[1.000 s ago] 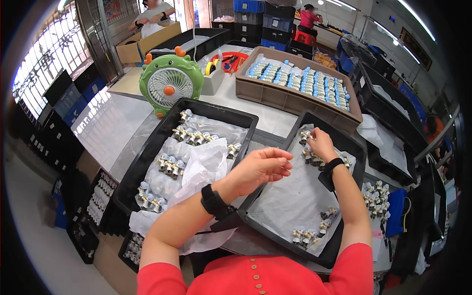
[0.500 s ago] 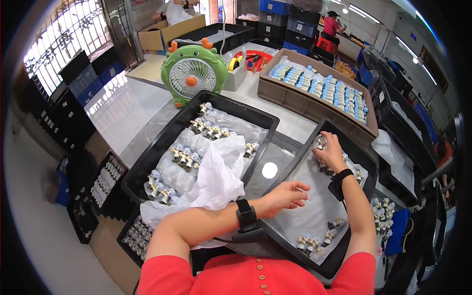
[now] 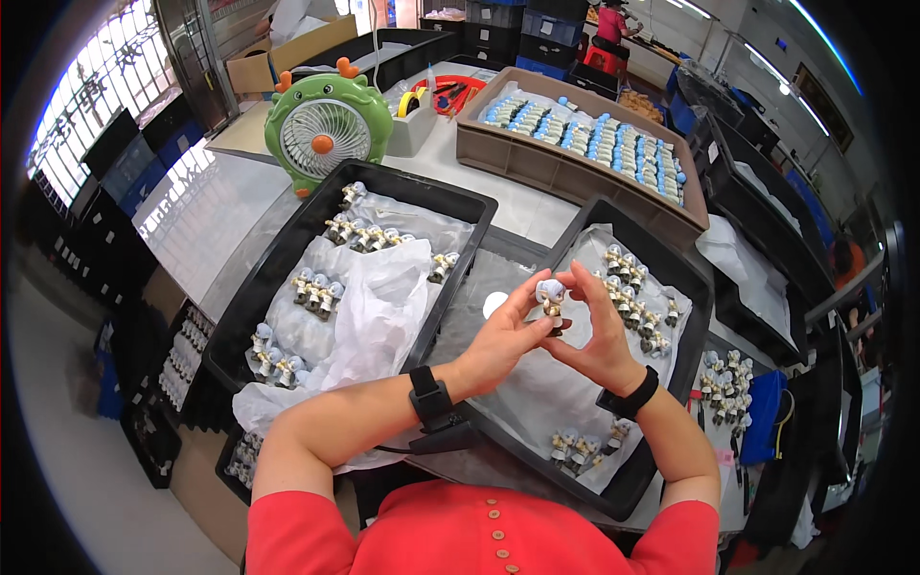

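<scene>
A small figurine (image 3: 551, 299) with pale blue-grey hair and a white and gold body stands upright between my two hands. My left hand (image 3: 505, 335) pinches it low down with thumb and fingers. Curled around its other side, my right hand (image 3: 599, 331) touches it near the base with the thumb, index finger raised beside the head. Below them lies the right black tray (image 3: 698, 331), lined with white sheet, with several like figurines (image 3: 628, 287) along its far right side and a few more (image 3: 575, 448) at its near end.
A left black tray (image 3: 225, 316) holds more figurines and a crumpled white sheet (image 3: 379, 307). Behind stand a green fan (image 3: 326, 129), a brown crate (image 3: 537, 158) of blue-topped figurines and a red basket (image 3: 460, 91). Several figurines (image 3: 728, 383) lie right of the tray.
My right hand has lifted a figurine from the right tray's far part and brought it toward me. My left hand has risen to meet it and taken hold. The view has shifted slightly.
</scene>
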Motion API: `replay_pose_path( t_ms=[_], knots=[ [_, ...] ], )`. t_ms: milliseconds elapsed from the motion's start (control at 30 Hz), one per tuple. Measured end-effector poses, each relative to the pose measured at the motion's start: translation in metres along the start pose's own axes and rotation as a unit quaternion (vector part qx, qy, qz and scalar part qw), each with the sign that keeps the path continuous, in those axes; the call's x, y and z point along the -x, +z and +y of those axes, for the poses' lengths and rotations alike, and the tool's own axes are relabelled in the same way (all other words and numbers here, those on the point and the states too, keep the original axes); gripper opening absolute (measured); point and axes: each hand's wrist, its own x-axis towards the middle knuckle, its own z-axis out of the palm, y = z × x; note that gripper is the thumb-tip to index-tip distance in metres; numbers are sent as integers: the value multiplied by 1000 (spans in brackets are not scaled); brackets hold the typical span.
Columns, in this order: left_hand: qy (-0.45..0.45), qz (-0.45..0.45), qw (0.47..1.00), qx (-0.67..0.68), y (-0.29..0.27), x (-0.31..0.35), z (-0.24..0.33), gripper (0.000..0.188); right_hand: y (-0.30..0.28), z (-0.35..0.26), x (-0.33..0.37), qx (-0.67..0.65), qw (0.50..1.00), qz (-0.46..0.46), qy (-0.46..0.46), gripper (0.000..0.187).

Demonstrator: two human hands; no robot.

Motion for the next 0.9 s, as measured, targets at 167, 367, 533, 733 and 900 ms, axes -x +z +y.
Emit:
replay_pose_path(
  t_ms=[167,367,533,733,900],
  knots=[
    [43,0,997,-60,-2,1,-7,62,3,5,4,0,1000,8,-18,89],
    [23,18,999,-43,1,3,2,64,5,5,4,-10,1000,-5,-10,91],
    [-3,20,1000,-10,0,3,1,56,2,4,5,-8,1000,-2,-10,91],
    [-26,1,996,83,-6,2,0,40,2,4,6,-52,998,4,22,97],
    [-31,-12,994,100,-6,0,2,36,5,9,10,-118,991,12,65,99]
  ],
)
